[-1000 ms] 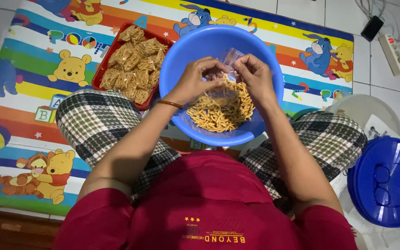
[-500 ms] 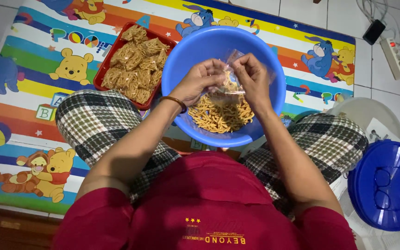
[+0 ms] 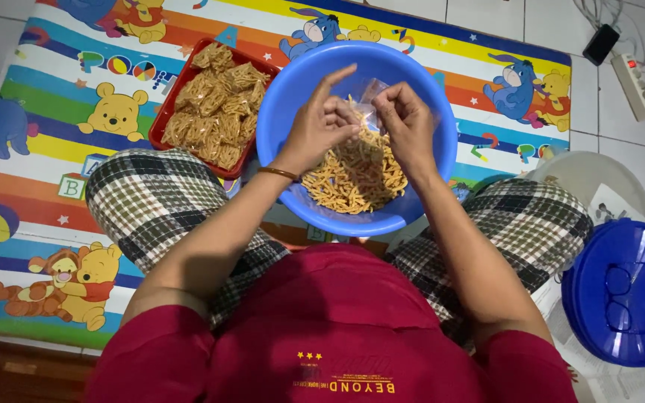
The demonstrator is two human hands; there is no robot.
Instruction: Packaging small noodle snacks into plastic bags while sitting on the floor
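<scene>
From the head view, looking straight down, a person sits cross-legged on a colourful cartoon play mat [image 3: 54, 149] spread over a white tiled floor [image 3: 487, 15]. A big blue basin [image 3: 285, 97] rests at the near edge of the mat, between the knees, with a heap of thin golden snack sticks [image 3: 352, 179] in its bottom.

Both hands meet over the basin. The left hand [image 3: 322, 123] pinches the mouth of a small clear plastic bag [image 3: 371, 101], forefinger stretched up and the other fingers curled narrow. The right hand [image 3: 406, 123] grips the other side of the bag, fingers closed on the film. The bag hangs just above the heap — how full it is I cannot tell.

Toward the far left corner of the mat, touching the basin, a red tray [image 3: 160, 127] holds a pile of filled packets [image 3: 218, 104]. So, by my reckoning, a good share is packed already, while the loose heap in the basin is left to do.

Off the mat on the right, a blue lid [image 3: 621, 291] lies on the floor, with a white power strip [image 3: 636, 86] near the far right.
</scene>
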